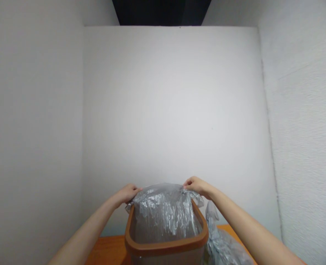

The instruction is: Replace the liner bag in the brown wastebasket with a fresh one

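Observation:
A trash can with a brown rim (165,248) stands in front of me, its mouth facing up. A thin, see-through grey plastic bag (163,206) drapes over the far rim and hangs down inside. My left hand (130,192) pinches the bag's edge at the far left corner. At the far right corner, my right hand (197,185) grips the same edge between thumb and fingers. The near part of the rim shows no bag over it. The bottom of the can is out of sight.
A second clear plastic bag (225,246), bunched and tied-looking at its top, sits right of the can under my right forearm. Both rest on an orange table (107,250). White walls (168,110) close in behind and on both sides.

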A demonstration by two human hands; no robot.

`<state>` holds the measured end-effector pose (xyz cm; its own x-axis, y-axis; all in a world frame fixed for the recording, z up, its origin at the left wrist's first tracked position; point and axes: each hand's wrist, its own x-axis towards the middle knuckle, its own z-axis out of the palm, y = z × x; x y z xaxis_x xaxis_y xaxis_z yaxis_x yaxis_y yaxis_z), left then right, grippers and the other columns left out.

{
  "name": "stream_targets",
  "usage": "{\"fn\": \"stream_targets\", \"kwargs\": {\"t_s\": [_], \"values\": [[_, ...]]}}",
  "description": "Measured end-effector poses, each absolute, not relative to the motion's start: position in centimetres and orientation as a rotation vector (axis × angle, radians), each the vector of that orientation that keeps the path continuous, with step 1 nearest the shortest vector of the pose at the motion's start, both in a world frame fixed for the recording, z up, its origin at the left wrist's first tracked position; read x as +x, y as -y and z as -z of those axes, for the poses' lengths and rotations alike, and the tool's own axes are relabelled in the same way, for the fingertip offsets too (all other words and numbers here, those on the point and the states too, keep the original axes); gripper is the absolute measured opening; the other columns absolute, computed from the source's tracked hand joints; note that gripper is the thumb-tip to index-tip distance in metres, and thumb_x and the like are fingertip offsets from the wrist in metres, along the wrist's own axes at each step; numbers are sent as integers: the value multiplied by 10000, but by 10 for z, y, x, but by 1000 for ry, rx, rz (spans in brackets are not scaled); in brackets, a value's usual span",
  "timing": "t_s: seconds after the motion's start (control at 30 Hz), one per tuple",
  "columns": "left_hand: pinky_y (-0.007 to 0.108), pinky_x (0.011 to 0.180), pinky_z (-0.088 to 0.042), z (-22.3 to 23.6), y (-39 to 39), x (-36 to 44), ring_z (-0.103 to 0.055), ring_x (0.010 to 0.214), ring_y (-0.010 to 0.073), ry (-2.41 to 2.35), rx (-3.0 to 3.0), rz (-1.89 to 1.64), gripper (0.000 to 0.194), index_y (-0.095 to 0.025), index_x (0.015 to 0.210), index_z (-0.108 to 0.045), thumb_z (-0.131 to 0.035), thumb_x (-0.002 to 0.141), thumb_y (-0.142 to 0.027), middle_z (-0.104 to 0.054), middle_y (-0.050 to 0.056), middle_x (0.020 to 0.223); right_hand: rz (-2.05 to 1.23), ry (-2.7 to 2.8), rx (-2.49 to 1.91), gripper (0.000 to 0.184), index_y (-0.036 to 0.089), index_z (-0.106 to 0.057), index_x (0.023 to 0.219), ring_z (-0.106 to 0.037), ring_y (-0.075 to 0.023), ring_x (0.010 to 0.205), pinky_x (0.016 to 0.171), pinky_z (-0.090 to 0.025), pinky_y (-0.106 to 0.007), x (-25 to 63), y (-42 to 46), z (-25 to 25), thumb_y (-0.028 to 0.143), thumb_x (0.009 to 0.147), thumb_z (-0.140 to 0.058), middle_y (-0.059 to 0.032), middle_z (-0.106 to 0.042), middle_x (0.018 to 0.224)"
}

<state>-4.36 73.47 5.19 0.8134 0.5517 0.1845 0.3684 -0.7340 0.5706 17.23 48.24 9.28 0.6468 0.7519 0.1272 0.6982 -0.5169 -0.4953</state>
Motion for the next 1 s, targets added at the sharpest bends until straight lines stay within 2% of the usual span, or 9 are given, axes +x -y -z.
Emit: {"fn": "stream_targets", "kwargs": {"t_s": [0.3, 0.5, 0.6, 0.67, 0.73, 0.8, 0.87, 0.9, 1.0], "values": [[325, 757, -482, -100, -735, -27, -569, 709, 136, -599, 2636, -846, 272, -158, 716, -575, -620, 912, -343, -591, -20, 725, 79, 1203, -2264, 201, 155, -664, 991, -652, -184, 920, 819, -554, -374, 172, -504, -144, 343, 928, -633, -40, -679, 1044], [286, 736, -395, -182, -709, -44, -501, 674, 143, -423, 2388, -1372, 251, -185, 672, -519, -563, 912, -240, -489, -47, 636, 220, 1192, -1884, 238, 105, -690, 867, -666, -192, 872, 836, -515, -374, 136, -486, -218, 341, 877, -668, -62, -723, 913], [255, 717, -362, -225, -699, -80, -462, 672, 126, -359, 2098, -1657, 278, -177, 684, -497, -506, 937, -292, -445, -48, 642, 249, 1270, -1534, 488, 72, -623, 1198, -646, -199, 1056, 898, -474, -344, 107, -440, -263, 464, 928, -514, -106, -705, 1170], [244, 735, -365, -246, -696, -111, -455, 682, 101, -317, 1865, -1786, 299, -139, 780, -520, -415, 978, -336, -461, -43, 696, 258, 1327, -1314, 628, 185, -336, 1486, -517, -160, 1283, 982, -426, -331, 93, -405, -279, 555, 982, -275, -60, -513, 1472], [251, 768, -386, -257, -695, -141, -467, 698, 78, -265, 1663, -1833, 332, -81, 905, -528, -337, 1006, -332, -494, -29, 760, 231, 1337, -1225, 653, 231, -175, 1543, -406, -141, 1386, 1041, -383, -344, 87, -379, -272, 572, 987, -194, -60, -363, 1581], [269, 790, -420, -257, -696, -166, -483, 704, 65, -222, 1510, -1832, 330, -36, 987, -520, -336, 1011, -308, -517, -18, 797, 142, 1345, -1277, 662, 190, -338, 1489, -441, -187, 1368, 1060, -381, -386, 85, -369, -245, 556, 944, -423, -112, -454, 1522], [298, 803, -459, -247, -697, -183, -501, 705, 68, -206, 1398, -1818, 301, -22, 1002, -529, -412, 992, -299, -533, -15, 796, -10, 1403, -1392, 616, 162, -579, 1307, -547, -256, 1268, 1049, -413, -433, 80, -371, -208, 434, 776, -731, -135, -627, 1347], [316, 806, -477, -240, -697, -187, -510, 703, 75, -208, 1358, -1808, 288, -22, 993, -538, -463, 973, -300, -540, -16, 787, -94, 1449, -1433, 603, 179, -623, 1256, -575, -269, 1230, 1038, -434, -443, 75, -373, -189, 386, 715, -790, -120, -657, 1306], [344, 763, -515, -213, -692, -193, -526, 664, 93, -219, 1321, -1798, 253, -46, 940, -564, -561, 929, -299, -554, -18, 748, -307, 1533, -1421, 588, 233, -613, 1277, -558, -259, 1246, 1074, -423, -430, 45, -373, -144, 363, 728, -779, -72, -648, 1316]]}}
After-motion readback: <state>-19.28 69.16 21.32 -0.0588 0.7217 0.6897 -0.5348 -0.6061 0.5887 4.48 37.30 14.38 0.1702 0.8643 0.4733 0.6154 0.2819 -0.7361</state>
